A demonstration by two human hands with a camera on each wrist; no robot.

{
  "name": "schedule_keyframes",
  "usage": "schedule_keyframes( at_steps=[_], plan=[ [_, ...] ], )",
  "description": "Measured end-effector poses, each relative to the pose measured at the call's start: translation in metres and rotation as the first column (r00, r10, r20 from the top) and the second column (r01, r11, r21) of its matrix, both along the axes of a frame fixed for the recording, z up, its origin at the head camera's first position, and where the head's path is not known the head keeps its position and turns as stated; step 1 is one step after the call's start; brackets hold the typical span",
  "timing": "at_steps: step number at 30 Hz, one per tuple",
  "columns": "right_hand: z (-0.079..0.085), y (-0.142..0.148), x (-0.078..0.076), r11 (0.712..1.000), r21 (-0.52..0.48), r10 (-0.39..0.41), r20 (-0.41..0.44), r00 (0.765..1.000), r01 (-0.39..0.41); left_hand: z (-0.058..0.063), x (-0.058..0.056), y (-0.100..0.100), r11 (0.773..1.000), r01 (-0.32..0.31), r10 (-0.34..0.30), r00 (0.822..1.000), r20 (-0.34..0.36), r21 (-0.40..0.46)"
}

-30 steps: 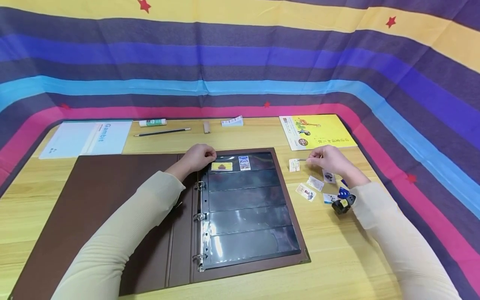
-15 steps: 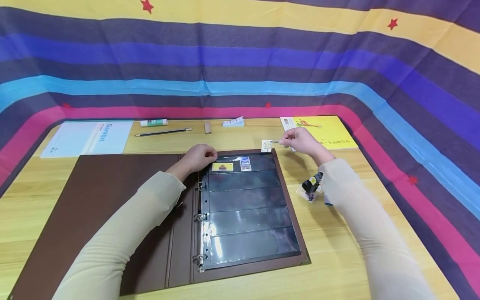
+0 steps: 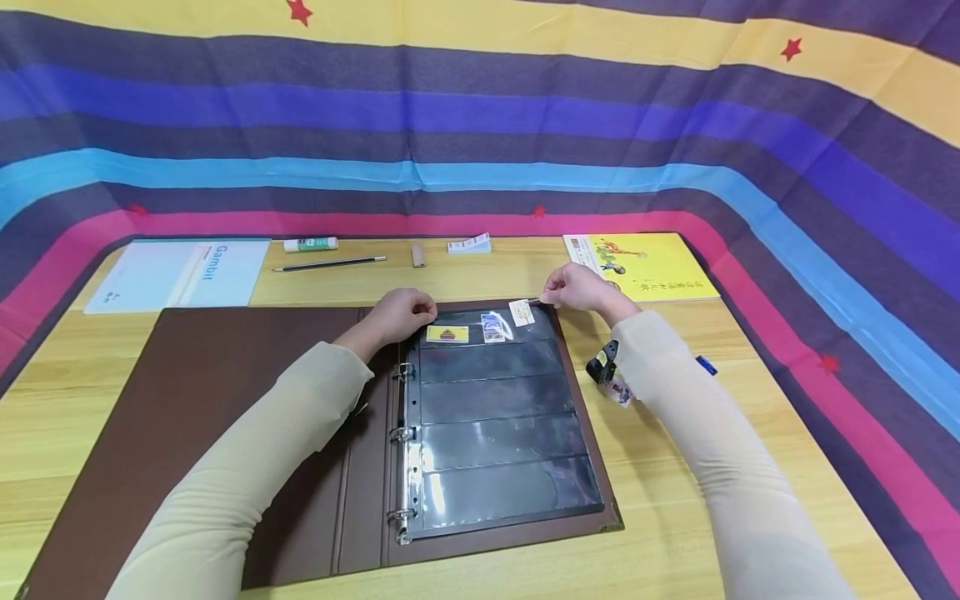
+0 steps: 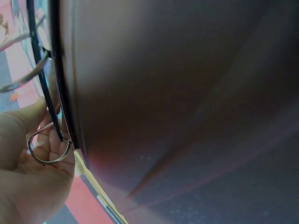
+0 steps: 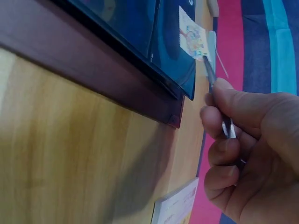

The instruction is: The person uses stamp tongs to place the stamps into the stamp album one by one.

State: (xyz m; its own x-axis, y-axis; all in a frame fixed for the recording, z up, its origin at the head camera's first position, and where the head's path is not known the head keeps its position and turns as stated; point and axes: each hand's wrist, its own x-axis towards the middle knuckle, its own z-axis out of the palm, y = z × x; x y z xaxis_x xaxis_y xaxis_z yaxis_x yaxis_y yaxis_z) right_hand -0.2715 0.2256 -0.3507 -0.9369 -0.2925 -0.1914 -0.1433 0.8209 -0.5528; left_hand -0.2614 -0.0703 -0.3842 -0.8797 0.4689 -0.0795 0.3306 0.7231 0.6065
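My right hand [image 3: 581, 289] grips metal tweezers [image 5: 211, 77], whose tips pinch the edge of a white stamp [image 5: 193, 38] with a colourful picture. In the head view this stamp is over the top right part of the black stamp album page [image 3: 491, 404]. A yellow stamp [image 3: 447, 334] and a blue stamp [image 3: 491, 327] lie in the page's top strip. At the page's top left corner, my left hand [image 3: 393, 320] pinches its edge between thumb and fingers, beside a ring [image 4: 49, 161]. The brown ring binder [image 3: 247, 433] lies spread open beneath.
More stamps [image 3: 618, 392] lie right of the binder, mostly hidden under the right forearm and a black wrist device [image 3: 602, 363]. Along the back are a pale notebook [image 3: 180, 275], glue stick [image 3: 311, 244], pencil [image 3: 330, 263], eraser [image 3: 417, 255], small labels [image 3: 469, 243] and yellow book [image 3: 652, 267].
My right hand has carried the white stamp in the tweezers leftward from the loose stamps to the page's top right. My left hand stays at the page's top left corner.
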Motion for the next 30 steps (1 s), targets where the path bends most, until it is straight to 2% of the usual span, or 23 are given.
schedule_keyframes(
  at_steps=[9,11,16,22,30],
  plan=[
    [0.0056,0.0047,-0.0004,0.993,0.066,0.089,0.063,0.994,-0.094,0.0009,-0.0002,0.0018,1.000,0.001,-0.001,1.000,-0.011,-0.004],
    [0.0074,0.0047,-0.0013,0.989,0.101,0.106,0.048,0.993,-0.111,0.0005,-0.0004,0.0021,1.000,0.005,-0.005,1.000,-0.012,-0.005],
    [0.0079,0.0019,-0.0045,0.982,0.151,0.122,-0.053,0.991,-0.113,0.0004,-0.0002,0.0024,1.000,0.003,-0.003,1.000,-0.005,-0.006],
    [0.0042,-0.0039,-0.0065,0.988,0.118,0.109,-0.030,0.994,-0.105,0.0012,0.0004,0.0030,1.000,-0.001,0.001,1.000,0.000,-0.012],
    [0.0066,-0.0041,-0.0061,0.976,0.165,0.153,-0.047,0.987,-0.144,0.0024,0.0006,0.0034,1.000,-0.002,0.002,1.000,-0.005,-0.014]
  ],
)
